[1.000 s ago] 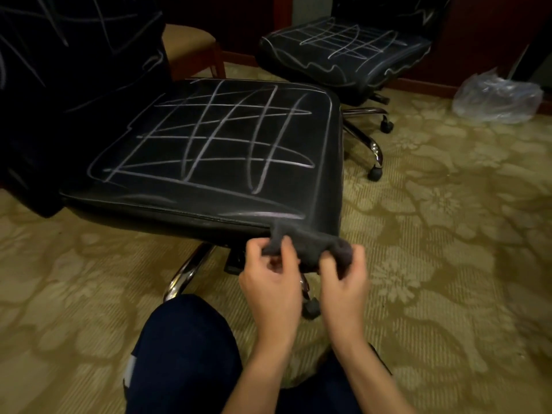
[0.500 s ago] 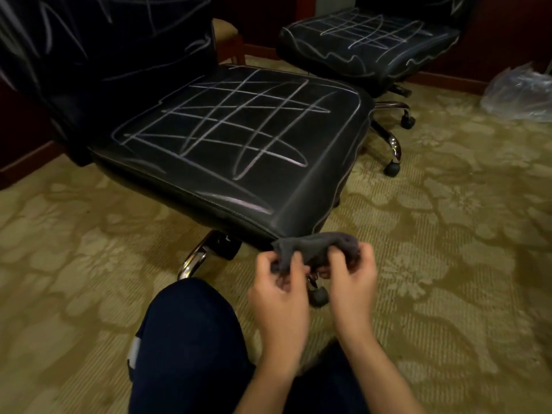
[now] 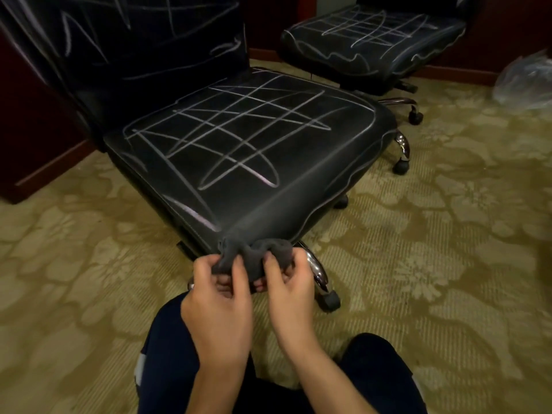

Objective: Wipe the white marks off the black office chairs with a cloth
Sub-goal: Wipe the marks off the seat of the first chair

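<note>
Dark grey cloth [image 3: 257, 255] bunched between both hands, just below the front corner of the near black office chair [image 3: 239, 150]. Left hand [image 3: 219, 306] with thumb and fingers curled, pinching the left part of the cloth. Right hand [image 3: 288, 289] the same, clamped on the right part. Hands close together, cloth touching or almost touching the seat edge; cannot tell which. White marks [image 3: 233, 135] crossing the whole seat and also the backrest. Second black office chair [image 3: 373, 43] behind, well apart, with white lines too. Clear plastic bag [image 3: 525, 82] on the patterned carpet [image 3: 433, 264] at far right. Knees in dark trousers [image 3: 167, 363] at the bottom.
</note>
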A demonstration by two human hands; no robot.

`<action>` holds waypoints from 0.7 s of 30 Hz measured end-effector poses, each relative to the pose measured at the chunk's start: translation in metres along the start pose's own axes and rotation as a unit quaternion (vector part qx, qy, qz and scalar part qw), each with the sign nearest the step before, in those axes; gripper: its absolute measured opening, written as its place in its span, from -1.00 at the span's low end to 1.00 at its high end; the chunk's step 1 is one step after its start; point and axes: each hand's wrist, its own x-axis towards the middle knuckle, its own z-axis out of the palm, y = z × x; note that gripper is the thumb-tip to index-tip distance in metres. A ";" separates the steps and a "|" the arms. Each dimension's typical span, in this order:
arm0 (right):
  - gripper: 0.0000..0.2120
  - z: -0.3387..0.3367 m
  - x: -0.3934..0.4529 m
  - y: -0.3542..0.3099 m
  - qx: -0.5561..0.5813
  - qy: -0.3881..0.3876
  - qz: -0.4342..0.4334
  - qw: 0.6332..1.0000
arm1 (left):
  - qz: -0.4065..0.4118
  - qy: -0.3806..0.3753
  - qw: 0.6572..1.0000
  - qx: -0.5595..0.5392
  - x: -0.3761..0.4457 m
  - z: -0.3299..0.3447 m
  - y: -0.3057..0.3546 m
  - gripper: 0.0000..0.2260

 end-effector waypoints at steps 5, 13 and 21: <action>-0.95 -0.001 0.023 -0.007 -0.005 0.047 -0.011 0.999 | 0.040 -0.099 0.987 0.117 0.018 0.012 0.017 -0.90; -0.94 0.024 0.015 0.012 -0.041 0.128 0.007 0.991 | 0.005 -0.113 0.991 0.070 0.030 0.003 0.007 -0.92; -0.94 0.045 0.018 0.011 0.044 0.041 0.030 0.998 | 0.031 -0.040 0.992 0.114 0.055 -0.007 -0.007 -0.85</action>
